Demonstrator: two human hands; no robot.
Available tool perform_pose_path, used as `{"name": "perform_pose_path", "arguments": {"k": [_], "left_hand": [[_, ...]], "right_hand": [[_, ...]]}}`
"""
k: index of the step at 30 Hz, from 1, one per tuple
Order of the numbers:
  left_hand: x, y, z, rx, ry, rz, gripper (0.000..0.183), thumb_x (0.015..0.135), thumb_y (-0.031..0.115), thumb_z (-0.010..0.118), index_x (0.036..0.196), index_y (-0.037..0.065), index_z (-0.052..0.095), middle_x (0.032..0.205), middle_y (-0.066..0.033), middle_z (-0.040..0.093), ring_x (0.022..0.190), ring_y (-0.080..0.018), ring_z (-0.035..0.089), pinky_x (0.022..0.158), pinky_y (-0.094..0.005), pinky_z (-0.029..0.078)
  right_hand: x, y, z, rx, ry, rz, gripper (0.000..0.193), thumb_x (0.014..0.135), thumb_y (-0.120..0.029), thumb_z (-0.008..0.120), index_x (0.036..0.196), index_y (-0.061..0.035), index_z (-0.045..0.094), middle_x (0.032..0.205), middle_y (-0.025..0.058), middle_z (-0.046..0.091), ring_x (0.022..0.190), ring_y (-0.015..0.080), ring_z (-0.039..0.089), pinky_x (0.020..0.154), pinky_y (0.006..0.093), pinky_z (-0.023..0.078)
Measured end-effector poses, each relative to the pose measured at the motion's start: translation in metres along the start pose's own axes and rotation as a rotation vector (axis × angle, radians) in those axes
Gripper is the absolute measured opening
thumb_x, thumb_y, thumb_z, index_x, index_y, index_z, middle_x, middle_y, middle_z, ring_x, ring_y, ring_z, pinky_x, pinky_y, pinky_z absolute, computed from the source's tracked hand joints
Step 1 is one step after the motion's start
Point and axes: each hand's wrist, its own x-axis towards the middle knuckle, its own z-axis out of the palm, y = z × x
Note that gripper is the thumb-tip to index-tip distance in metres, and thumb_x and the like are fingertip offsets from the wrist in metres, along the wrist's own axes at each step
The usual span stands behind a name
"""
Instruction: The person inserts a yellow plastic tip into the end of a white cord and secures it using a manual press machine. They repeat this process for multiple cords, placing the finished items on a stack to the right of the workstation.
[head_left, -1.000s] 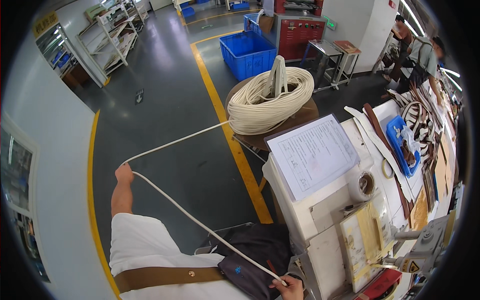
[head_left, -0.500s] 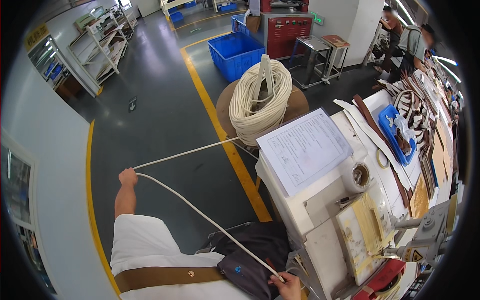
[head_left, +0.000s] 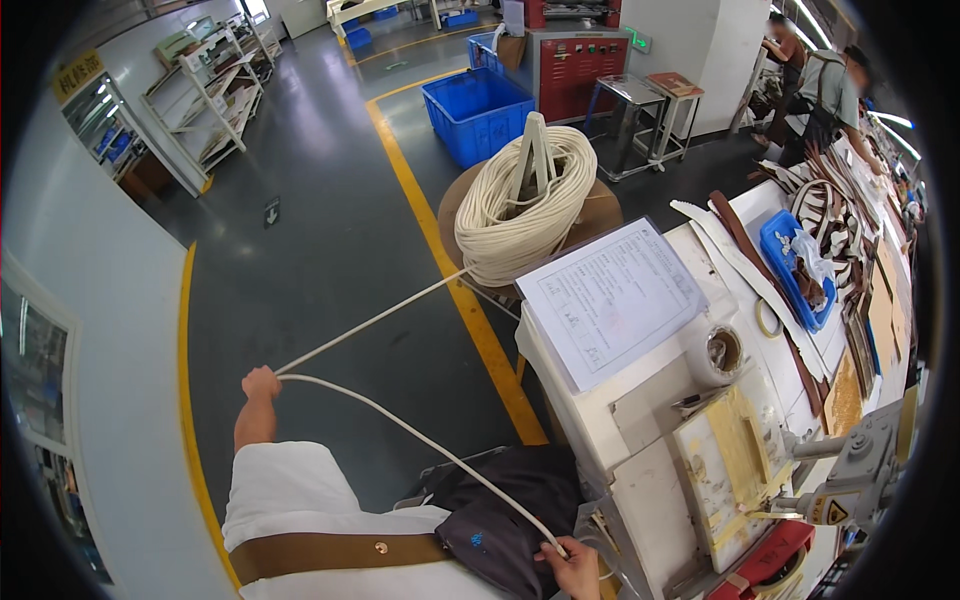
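While both hands grip it, one thick cream cord (head_left: 400, 435) runs taut between them.
Left hand (head_left: 261, 382) and right hand (head_left: 574, 563) are each closed on it, well apart; one cream coil (head_left: 522, 203) feeds it beside the white worktop (head_left: 640, 400).

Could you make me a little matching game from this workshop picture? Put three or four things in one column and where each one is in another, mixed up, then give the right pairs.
Things:
1. thick cream rope coil
2. white printed paper sheet
3. blue plastic crate
4. left hand

Places:
A. on the grey floor beside the yellow line
B. stretched out to the side, gripping the rope
C. on a round brown stand
D. lying on the white workbench

Pairs: 1-C, 2-D, 3-A, 4-B
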Motion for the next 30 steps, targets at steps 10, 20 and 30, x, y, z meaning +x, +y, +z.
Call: {"name": "perform_pose_path", "arguments": {"k": [10, 20, 30], "left_hand": [[-0.119, 0.027, 0.184, -0.439, -0.583, 1.68, 0.023, 0.096, 0.035, 0.063, 0.089, 0.014, 0.071, 0.08, -0.0005, 0.074, 0.064, -0.0134, 0.069, 0.052, -0.0295, 0.052], [-0.232, 0.088, 0.155, -0.274, -0.848, 0.859, 0.027, 0.096, 0.037, 0.062, 0.091, 0.012, 0.071, 0.078, -0.0029, 0.073, 0.066, -0.0179, 0.069, 0.056, -0.0338, 0.053], [-0.237, 0.071, 0.169, -0.222, -0.891, 0.832, 0.032, 0.096, 0.04, 0.062, 0.093, 0.01, 0.071, 0.077, -0.0052, 0.072, 0.068, -0.0224, 0.07, 0.06, -0.0381, 0.054]], "right_hand": [[0.06, 0.003, 0.015, -0.197, -0.042, -0.224, 0.024, 0.094, -0.02, 0.07, 0.109, -0.0015, 0.074, 0.08, 0.0096, 0.075, 0.07, 0.0154, 0.073, 0.065, 0.0287, 0.054], [0.15, -0.04, 0.087, -0.261, -0.356, -0.353, 0.037, 0.093, -0.031, 0.07, 0.114, 0.0, 0.072, 0.076, 0.0103, 0.073, 0.07, 0.0179, 0.072, 0.068, 0.0327, 0.054], [0.251, -0.046, 0.151, -0.5, -0.464, -0.014, 0.057, 0.086, -0.057, 0.069, 0.103, -0.0022, 0.073, 0.108, 0.0206, 0.074, 0.107, 0.0378, 0.07, 0.089, 0.0452, 0.053]]}}
